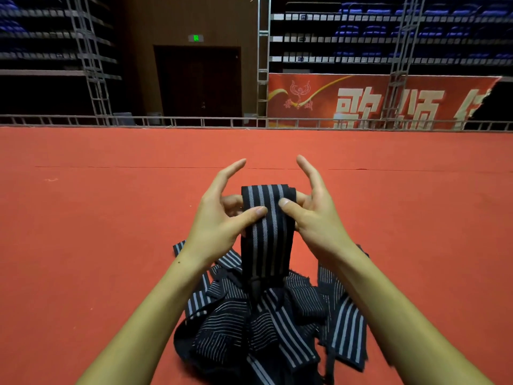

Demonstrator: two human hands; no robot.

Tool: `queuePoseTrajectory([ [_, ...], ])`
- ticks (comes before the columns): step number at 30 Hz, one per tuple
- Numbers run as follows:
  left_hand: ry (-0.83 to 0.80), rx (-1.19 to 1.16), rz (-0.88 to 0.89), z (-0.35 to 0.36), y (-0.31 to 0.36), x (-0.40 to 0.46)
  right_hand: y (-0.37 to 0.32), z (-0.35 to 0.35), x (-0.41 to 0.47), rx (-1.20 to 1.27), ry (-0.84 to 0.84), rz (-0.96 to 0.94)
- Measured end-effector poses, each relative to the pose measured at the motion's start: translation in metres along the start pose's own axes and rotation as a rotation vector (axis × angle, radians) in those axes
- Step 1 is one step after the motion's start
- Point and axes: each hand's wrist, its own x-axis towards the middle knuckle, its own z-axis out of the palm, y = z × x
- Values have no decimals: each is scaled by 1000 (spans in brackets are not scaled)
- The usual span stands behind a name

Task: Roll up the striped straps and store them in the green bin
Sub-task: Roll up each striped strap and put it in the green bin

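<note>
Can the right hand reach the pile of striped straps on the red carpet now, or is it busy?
Probably not at once: the right hand pinches the striped strap together with the left hand. The pile of straps lies just below, with nothing between.

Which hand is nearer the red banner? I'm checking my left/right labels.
Right. The right hand holds the strap on the side below the banner; the left hand holds the strap's other side, farther from it.

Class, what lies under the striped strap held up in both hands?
Under the held strap lies a heap of striped straps on the red floor. The heap's middle is covered by it.
</note>
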Motion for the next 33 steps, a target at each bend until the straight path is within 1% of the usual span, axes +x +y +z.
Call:
queuePoseTrajectory([
  [2,-65,-52,-5,-3,3,-3,-1,1,1,55,34,47],
  [5,-173,-65,-5,-7,3,-6,0,0,6,100,121,134],
  [8,-244,-116,-39,-7,-1,-12,1,3,2,66,149,135],
  [10,-191,-138,-83,-10,-3,-13,1,4,-5,38,122,84],
  [13,-29,-129,-173,-11,-4,-5,2,8,-19,-4,60,10],
  [16,60,-290,-335,-10,-7,6,8,11,-33,-82,1,-42],
  [20,11,-459,-533,-5,-12,11,16,6,-46,-122,-53,-26],
  [23,-1,-557,-636,1,-17,11,22,3,-53,-144,-68,-18],
  [24,9,-567,-646,3,-19,11,24,1,-54,-151,-69,-12],
  [26,51,-536,-608,6,-22,12,28,-1,-57,-164,-85,8],
  [29,75,-434,-474,6,-26,10,34,-5,-60,-150,-111,52],
  [31,52,-311,-348,3,-23,5,34,-10,-55,-100,-104,113],
  [33,26,-190,-191,2,-16,0,31,-15,-43,-90,-47,162],
])
